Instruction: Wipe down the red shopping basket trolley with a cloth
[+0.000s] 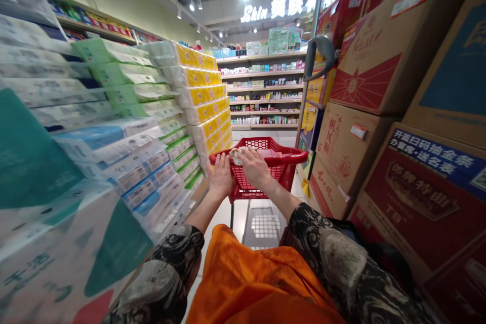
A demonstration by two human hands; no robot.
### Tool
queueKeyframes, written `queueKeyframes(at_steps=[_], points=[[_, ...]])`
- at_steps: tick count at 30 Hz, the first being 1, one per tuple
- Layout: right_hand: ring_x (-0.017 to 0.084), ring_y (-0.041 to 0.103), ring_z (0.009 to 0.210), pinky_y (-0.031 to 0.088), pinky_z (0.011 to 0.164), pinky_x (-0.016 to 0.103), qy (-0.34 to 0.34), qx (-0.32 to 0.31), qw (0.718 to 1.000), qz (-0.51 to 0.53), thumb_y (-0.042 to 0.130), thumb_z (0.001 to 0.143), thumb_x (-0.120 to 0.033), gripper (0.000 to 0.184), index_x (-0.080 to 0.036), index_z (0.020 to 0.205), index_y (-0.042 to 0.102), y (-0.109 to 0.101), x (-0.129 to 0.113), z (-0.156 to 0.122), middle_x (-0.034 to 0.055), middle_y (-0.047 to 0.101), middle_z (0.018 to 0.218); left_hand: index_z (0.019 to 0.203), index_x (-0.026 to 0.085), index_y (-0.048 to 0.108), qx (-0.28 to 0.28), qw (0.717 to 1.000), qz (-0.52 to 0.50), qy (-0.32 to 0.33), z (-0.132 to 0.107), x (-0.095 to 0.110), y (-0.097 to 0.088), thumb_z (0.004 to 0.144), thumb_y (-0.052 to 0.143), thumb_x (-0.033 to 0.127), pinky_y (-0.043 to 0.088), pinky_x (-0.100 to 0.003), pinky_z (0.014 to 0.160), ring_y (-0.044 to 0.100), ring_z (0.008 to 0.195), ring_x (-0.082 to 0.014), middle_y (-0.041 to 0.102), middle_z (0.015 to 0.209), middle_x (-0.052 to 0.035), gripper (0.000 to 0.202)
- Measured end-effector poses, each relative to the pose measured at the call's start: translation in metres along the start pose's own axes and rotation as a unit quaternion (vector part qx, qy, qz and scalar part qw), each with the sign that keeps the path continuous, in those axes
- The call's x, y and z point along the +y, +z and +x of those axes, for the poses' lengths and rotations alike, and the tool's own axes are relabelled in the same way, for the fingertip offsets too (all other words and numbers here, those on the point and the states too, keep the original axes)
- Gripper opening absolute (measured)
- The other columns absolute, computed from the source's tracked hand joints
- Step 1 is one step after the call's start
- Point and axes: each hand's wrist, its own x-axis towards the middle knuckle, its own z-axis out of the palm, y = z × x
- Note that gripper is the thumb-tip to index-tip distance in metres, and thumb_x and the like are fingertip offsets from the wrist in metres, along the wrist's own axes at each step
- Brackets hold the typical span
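A red plastic shopping basket (283, 169) stands ahead of me in a narrow store aisle. My left hand (220, 178) rests on its near rim, fingers stretched up and apart. My right hand (253, 167) lies over the rim with fingers curled on a small crumpled white piece (237, 156), perhaps paper or cloth. Something pale lies inside the basket; I cannot make it out. An orange garment (250, 278) and dark patterned sleeves fill the bottom of the view.
Stacked tissue packs (114, 131) wall the left side, with yellow packs (205, 96) farther on. Brown and red cartons (379, 111) tower on the right. Shelves of small bottles (266, 96) cross the far end. Pale floor tiles (261, 228) run between.
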Motion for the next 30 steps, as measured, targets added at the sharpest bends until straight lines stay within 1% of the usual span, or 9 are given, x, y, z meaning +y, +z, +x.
queueKeyframes(at_steps=[5,8,13,16,19,23,25,27,30], points=[[0.028,0.04,0.126,0.028,0.107,0.045,0.143,0.041,0.987,-0.059,0.041,0.082,-0.011,0.041,-0.012,0.119,0.058,-0.038,0.059,-0.024,0.0129,0.051,0.131,0.14,0.008,0.028,0.012,1.0,-0.012,-0.009,-0.002,0.001,0.004,0.072,0.046,0.021,0.012,-0.06,0.109,0.019,0.139,-0.0276,0.025,0.149,-0.015,0.071],[0.029,0.04,0.126,0.028,0.107,0.046,0.187,0.046,0.979,-0.071,0.041,0.082,-0.011,0.042,-0.01,0.122,0.055,-0.038,0.057,-0.021,0.0154,0.05,0.132,0.14,0.007,0.029,0.007,1.0,-0.013,-0.015,-0.002,0.005,0.003,0.072,0.046,0.021,0.014,-0.061,0.108,0.019,0.138,-0.0291,0.025,0.149,-0.0158,0.072],[0.028,0.038,0.126,0.027,0.108,0.044,0.058,0.011,0.998,-0.028,0.042,0.085,-0.014,0.04,-0.013,0.122,0.056,-0.002,-0.002,0.008,0.013,0.05,0.133,0.139,0.012,0.033,0.0,1.0,0.003,0.0,0.001,0.001,-0.003,0.076,0.044,0.023,0.016,-0.061,0.107,0.024,0.137,-0.0287,0.03,0.147,-0.0147,0.065],[0.025,0.038,0.127,0.028,0.107,0.043,-0.009,0.004,1.0,-0.014,0.042,0.085,-0.013,0.04,-0.017,0.122,0.056,0.004,-0.008,0.012,0.0097,0.05,0.134,0.138,0.014,0.036,-0.004,1.0,0.014,0.011,0.002,-0.004,-0.006,0.078,0.041,0.023,0.015,-0.062,0.107,0.029,0.135,-0.0277,0.033,0.145,-0.0134,0.06],[0.024,0.04,0.126,0.029,0.107,0.042,0.02,0.018,0.999,-0.032,0.041,0.085,-0.013,0.039,-0.018,0.12,0.058,-0.013,0.024,-0.006,0.0086,0.051,0.133,0.138,0.011,0.035,0.002,1.0,0.013,0.014,0.001,-0.007,-0.006,0.074,0.044,0.02,0.012,-0.062,0.109,0.028,0.135,-0.0279,0.031,0.146,-0.0135,0.065],[0.027,0.042,0.124,0.03,0.105,0.045,0.151,0.064,0.983,-0.087,0.04,0.083,-0.013,0.04,-0.013,0.119,0.058,-0.044,0.08,-0.036,0.0128,0.053,0.13,0.139,0.01,0.033,0.009,1.0,-0.002,0.006,-0.002,-0.004,-0.002,0.073,0.045,0.021,0.013,-0.058,0.11,0.024,0.137,-0.0271,0.028,0.148,-0.0133,0.067],[0.028,0.04,0.125,0.03,0.105,0.046,0.187,0.089,0.974,-0.095,0.041,0.082,-0.013,0.041,-0.011,0.119,0.058,-0.046,0.087,-0.041,0.0149,0.052,0.13,0.139,0.011,0.033,0.011,1.0,-0.006,0.005,-0.003,-0.001,-0.002,0.074,0.045,0.022,0.013,-0.058,0.11,0.024,0.137,-0.0273,0.028,0.148,-0.0134,0.067],[0.028,0.04,0.125,0.031,0.105,0.047,0.181,0.098,0.975,-0.083,0.041,0.082,-0.012,0.041,-0.011,0.119,0.058,-0.036,0.074,-0.035,0.0156,0.052,0.13,0.139,0.011,0.033,0.008,1.0,-0.003,0.005,-0.002,0.001,-0.002,0.073,0.045,0.022,0.014,-0.059,0.109,0.024,0.137,-0.0282,0.028,0.148,-0.0141,0.068],[0.026,0.039,0.126,0.03,0.105,0.046,0.084,0.079,0.992,-0.047,0.041,0.083,-0.01,0.04,-0.016,0.119,0.058,-0.009,0.029,-0.015,0.0117,0.052,0.132,0.139,0.011,0.034,-0.001,1.0,0.008,0.006,-0.001,0.001,-0.004,0.075,0.045,0.022,0.016,-0.06,0.108,0.025,0.137,-0.0289,0.029,0.147,-0.0152,0.066]])
